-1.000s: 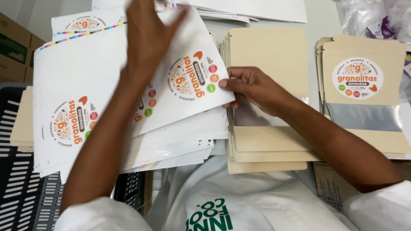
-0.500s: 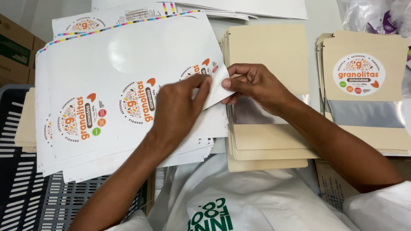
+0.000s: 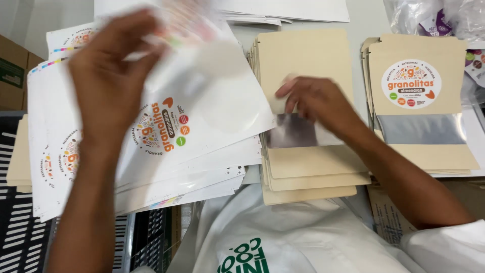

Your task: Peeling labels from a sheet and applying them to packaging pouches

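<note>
The left hand point(image 3: 113, 76) is raised in the upper left of the frame, blurred, its fingers curled together on a thin white sheet point(image 3: 177, 30) that bends up toward the top edge; how firmly it pinches cannot be told. Below it lies a fanned stack of white backing sheets carrying round printed stickers in orange and brown point(image 3: 166, 126), covering the left half of the tabletop point(image 3: 364, 25). The right hand point(image 3: 316, 98) rests at centre frame, fingers bent and pressed down on the top of a pile of tan paper pouches with a clear window band point(image 3: 313, 162); the fingertips point(image 3: 283, 93) touch a pale round piece on the pouch, too blurred to identify. At the right of the frame sits a second pile of tan pouches point(image 3: 424, 101), its top one already bearing a round sticker. A black slatted crate point(image 3: 20, 222) shows at the lower left, a white garment point(image 3: 283, 237) at the bottom centre.
</note>
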